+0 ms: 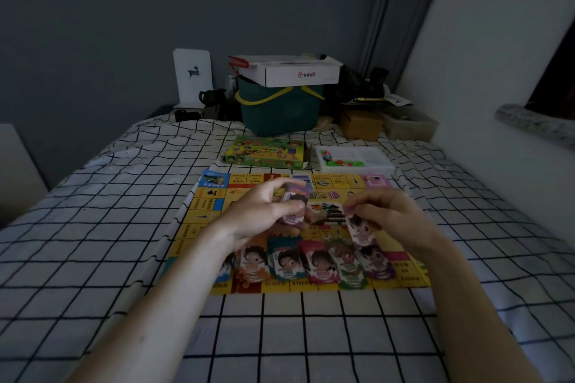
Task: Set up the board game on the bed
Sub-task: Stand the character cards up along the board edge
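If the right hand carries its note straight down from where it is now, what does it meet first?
Most likely the purple pile at the right end of the money row on the board. The right hand pinches a note roughly above it, though depth is unclear.

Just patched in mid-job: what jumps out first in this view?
Both hands over the yellow game board at centre: the left hand grips a stack of play money, the right hand pinches a single note. Sorted piles of notes line the board's near edge on the checked bedsheet.
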